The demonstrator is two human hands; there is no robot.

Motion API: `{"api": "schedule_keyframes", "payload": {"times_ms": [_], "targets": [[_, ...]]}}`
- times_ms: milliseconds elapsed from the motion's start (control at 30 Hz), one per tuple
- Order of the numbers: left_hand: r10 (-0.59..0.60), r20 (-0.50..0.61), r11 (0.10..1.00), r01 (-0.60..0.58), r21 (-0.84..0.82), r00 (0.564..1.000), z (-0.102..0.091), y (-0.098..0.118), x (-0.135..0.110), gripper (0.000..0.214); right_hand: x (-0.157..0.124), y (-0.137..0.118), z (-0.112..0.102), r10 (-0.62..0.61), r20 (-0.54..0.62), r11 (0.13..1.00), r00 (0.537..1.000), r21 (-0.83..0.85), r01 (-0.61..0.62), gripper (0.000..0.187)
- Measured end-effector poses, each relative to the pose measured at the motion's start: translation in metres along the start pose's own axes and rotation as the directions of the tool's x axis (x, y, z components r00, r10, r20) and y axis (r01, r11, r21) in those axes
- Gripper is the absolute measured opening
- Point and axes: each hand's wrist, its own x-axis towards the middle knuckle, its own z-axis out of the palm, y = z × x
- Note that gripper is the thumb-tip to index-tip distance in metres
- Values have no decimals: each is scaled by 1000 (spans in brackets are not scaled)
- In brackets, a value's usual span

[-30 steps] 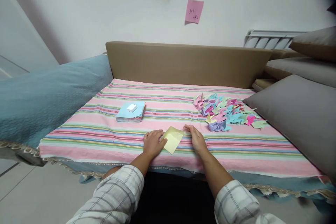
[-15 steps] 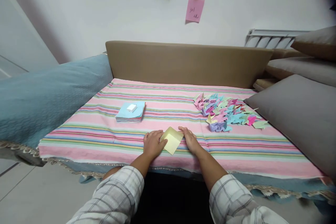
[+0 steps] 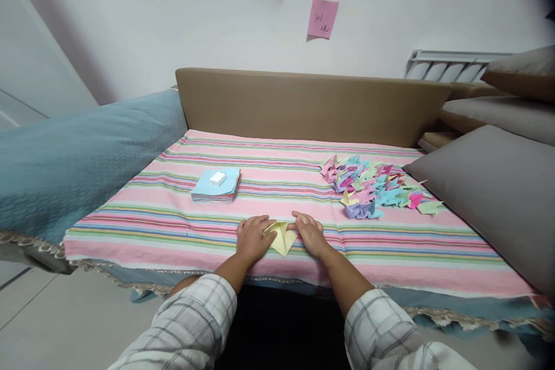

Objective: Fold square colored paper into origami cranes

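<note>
A small yellow sheet of origami paper [image 3: 282, 240] lies on the striped cloth with its upper edges folded inward and a point toward me. My left hand [image 3: 255, 237] grips its left side, thumb on top of the sheet. On the other side, my right hand [image 3: 309, 233] has its fingers closed on the upper right fold of the same paper. The fingertips hide parts of both side edges.
To the left sits a stack of coloured paper [image 3: 215, 189] with a white block [image 3: 217, 178] on top. Several folded paper figures [image 3: 373, 185] are heaped at the right, beside a grey cushion [image 3: 489, 191]. The brown backrest [image 3: 303, 105] stands behind the striped cloth [image 3: 277, 156].
My right hand has moved slightly left and inward, bringing the yellow paper's right upper flap over toward the middle. The left hand has stayed in place.
</note>
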Motion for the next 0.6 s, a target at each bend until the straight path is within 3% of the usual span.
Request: {"api": "schedule_keyframes", "payload": {"times_ms": [600], "targets": [[110,82,991,-117,72,990,-3,-2,-8,49,0,0,4,-3,-21,997,1000,-77,1,48]]}}
